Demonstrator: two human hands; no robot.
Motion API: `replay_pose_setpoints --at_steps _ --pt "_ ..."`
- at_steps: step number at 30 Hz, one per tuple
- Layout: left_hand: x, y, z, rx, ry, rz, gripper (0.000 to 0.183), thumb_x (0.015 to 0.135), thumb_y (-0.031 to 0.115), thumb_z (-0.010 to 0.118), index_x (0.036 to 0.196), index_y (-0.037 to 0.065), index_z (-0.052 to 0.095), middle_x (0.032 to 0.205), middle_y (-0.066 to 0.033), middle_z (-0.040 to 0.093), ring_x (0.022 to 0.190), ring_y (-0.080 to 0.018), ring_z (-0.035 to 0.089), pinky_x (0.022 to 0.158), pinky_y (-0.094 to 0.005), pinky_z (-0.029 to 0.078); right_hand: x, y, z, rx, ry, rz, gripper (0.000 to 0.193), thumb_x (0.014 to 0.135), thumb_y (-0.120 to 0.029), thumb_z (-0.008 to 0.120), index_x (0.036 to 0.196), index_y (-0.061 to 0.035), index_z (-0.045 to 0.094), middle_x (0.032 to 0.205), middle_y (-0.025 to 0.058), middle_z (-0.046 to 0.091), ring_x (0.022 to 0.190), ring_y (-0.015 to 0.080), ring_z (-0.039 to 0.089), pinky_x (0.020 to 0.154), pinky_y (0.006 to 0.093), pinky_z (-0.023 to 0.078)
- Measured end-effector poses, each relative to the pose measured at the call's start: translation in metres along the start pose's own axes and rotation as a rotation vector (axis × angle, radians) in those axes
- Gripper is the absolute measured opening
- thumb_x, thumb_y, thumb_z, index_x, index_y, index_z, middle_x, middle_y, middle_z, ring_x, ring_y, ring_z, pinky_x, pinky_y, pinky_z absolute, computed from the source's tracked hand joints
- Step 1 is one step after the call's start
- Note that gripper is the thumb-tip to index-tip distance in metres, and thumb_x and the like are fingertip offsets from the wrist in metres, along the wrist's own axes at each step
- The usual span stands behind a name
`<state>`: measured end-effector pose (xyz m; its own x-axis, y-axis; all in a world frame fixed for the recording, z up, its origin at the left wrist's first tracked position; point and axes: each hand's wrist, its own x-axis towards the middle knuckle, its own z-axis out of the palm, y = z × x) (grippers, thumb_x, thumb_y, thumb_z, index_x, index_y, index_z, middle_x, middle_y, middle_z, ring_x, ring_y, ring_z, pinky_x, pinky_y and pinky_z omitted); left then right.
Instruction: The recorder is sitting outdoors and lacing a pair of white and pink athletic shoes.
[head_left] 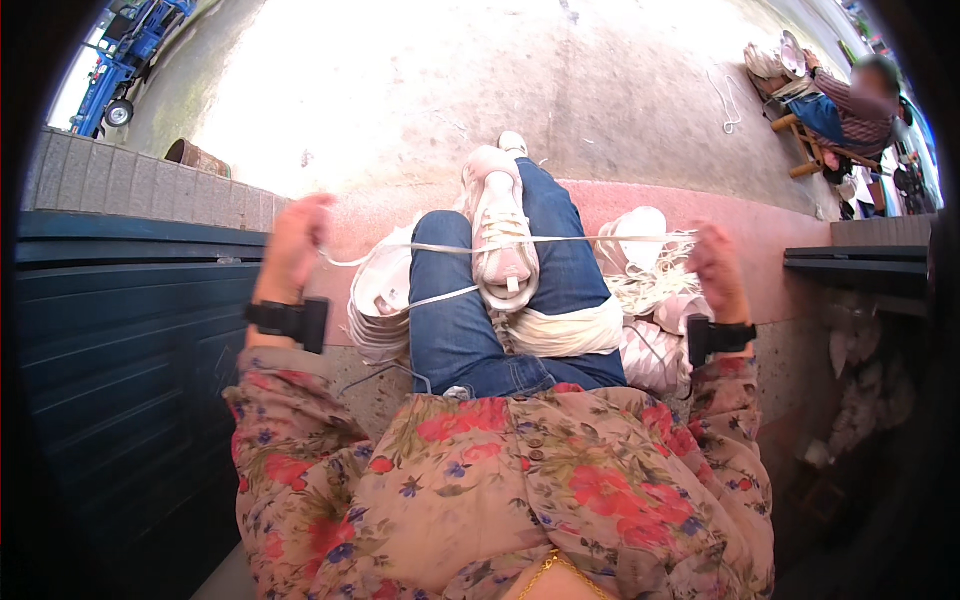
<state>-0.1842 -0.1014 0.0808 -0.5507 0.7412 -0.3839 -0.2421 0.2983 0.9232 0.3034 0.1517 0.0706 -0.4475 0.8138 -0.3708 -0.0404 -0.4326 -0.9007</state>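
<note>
A pale pink and white sneaker [500, 215] rests between my thighs, its toe pointing away from me. From its eyelets a white shoelace [580, 239] is drawn out to both sides, nearly level across my knees. My left hand [296, 240], raised left of my knee, pinches one end. Out to the right, my right hand [718, 265] grips the other end; its fingertips are slightly blurred. Draped over my right thigh is a bundle of cream laces [565, 331]. A thin metal wire hook [385, 372] lies by my left hip.
Stacked pale shoes [378, 290] stand beside my left leg. More shoes [655, 352] and a heap of loose laces [655, 280] are at my right. Dark blue door panels [130, 350] flank me. Another person [860, 110] sits at the far right holding a shoe.
</note>
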Motion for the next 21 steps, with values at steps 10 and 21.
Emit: replay_pose_setpoints --at_steps 10,21 --pt "-0.025 -0.095 0.155 0.838 -0.239 0.217 0.014 0.077 0.012 0.054 0.071 0.001 0.060 0.072 -0.0104 0.060 0.067 -0.0230 0.056 0.065 -0.0316 0.045 -0.016 -0.038 -0.019 0.350 0.123 -0.288 0.023 0.088 -0.009 0.045 0.110 -0.0024 0.048 0.105 0.0088 0.054 0.097 0.0177 0.052 0.087 0.0302 0.042" --pt "-0.012 -0.092 0.162 1.337 -0.008 0.794 0.008 0.068 0.009 0.054 0.067 0.004 0.060 0.074 -0.0096 0.057 0.086 -0.0290 0.048 0.076 -0.0379 0.039 0.007 0.081 0.103 -1.094 -0.387 -0.807 0.012 0.071 0.000 0.059 0.081 -0.0069 0.061 0.092 0.0090 0.054 0.086 0.0278 0.050 0.073 0.0352 0.041"
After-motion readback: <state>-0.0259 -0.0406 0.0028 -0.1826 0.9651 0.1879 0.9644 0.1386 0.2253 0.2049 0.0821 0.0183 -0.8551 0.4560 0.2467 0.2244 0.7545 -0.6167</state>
